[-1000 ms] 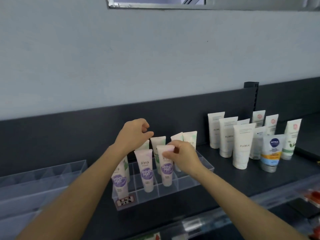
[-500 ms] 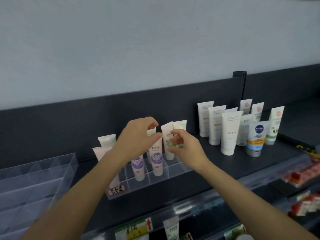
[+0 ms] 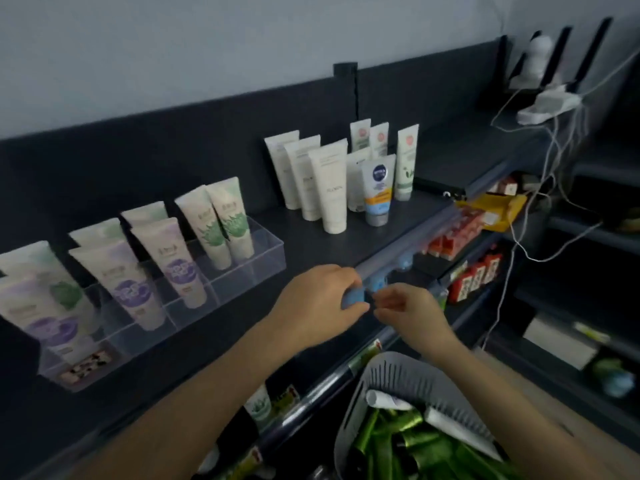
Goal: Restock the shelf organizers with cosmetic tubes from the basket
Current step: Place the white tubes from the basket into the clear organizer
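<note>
One grey slotted basket (image 3: 408, 372) sits nearest the camera at the bottom edge, below the shelf front. It holds a pile of green tubes (image 3: 391, 441), with a white tube (image 3: 386, 400) lying on top by the near rim.

Both forearms reach over the basket to the front edge of the dark shelf (image 3: 311, 244). The left hand (image 3: 322, 303) is at the clear rail (image 3: 426, 233) on that edge, and its fingers and thumb are curled round a blue clip (image 3: 353, 297) there. The right hand (image 3: 408, 313) is just beside it, to the right. Its fingers are loosely bent, with thumb and forefinger tips close together near the clip; motion blur prevents telling whether they pinch anything. More blue clips (image 3: 403, 263) sit along the rail beyond the hands.

Left of the hands, a clear organizer (image 3: 256, 268) with divided compartments stands on the shelf. Purple-labelled tubes (image 3: 176, 261) stand cap-down in its front compartments. Green-labelled tubes (image 3: 228, 220) stand in the rear ones, leaning back.

Further back and to the right, a group of standing tubes (image 3: 329, 181) rests cap-down directly on the shelf, with a blue-and-orange tube (image 3: 379, 188) at the front of the group. A white power strip (image 3: 550, 103) lies at the far right, against the back
</note>
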Available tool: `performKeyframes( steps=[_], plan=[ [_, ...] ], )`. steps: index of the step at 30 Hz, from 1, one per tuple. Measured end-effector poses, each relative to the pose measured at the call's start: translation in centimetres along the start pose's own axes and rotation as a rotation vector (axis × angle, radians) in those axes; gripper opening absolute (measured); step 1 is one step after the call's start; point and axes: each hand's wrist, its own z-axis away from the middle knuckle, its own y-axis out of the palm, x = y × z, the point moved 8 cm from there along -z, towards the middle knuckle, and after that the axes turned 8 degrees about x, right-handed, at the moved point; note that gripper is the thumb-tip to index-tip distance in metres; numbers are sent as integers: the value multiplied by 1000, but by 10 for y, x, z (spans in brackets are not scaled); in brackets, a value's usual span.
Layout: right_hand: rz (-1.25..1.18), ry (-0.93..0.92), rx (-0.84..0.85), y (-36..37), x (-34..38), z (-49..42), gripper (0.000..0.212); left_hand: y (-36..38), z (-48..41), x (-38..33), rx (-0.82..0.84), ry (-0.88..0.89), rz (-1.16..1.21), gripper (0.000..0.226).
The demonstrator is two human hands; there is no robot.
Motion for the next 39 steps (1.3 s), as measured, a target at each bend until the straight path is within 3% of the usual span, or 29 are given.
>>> performKeyframes(
  steps=[10, 12, 17, 21, 28, 31, 36, 39],
  plan=[
    [171, 430, 26, -15, -194, 81, 8, 169, -8, -24, 417, 0, 87, 32],
    [210, 515, 54, -14, -234, 100, 31, 205, -6, -20, 502, -41, 77, 33],
    [246, 658, 94, -7, -287, 130, 12, 257, -2, -3, 604, -69, -32, 23],
    [206, 744, 105, 0, -317, 144, 19, 297, -10, -1, 710, -76, -126, 28],
    [276, 693, 121, 16, -330, 123, 29, 359, -31, 7, 798, -71, -247, 29],
    [389, 622, 212, 33, -334, 106, 42, 384, -30, 15, 843, -184, -210, 32],
    [658, 394, 371, 62, -319, 71, 59, 408, -20, 8, 891, -189, -286, 33],
    [736, 326, 443, 80, -319, 53, 65, 422, -4, 13, 987, -294, -147, 39]
  ],
)
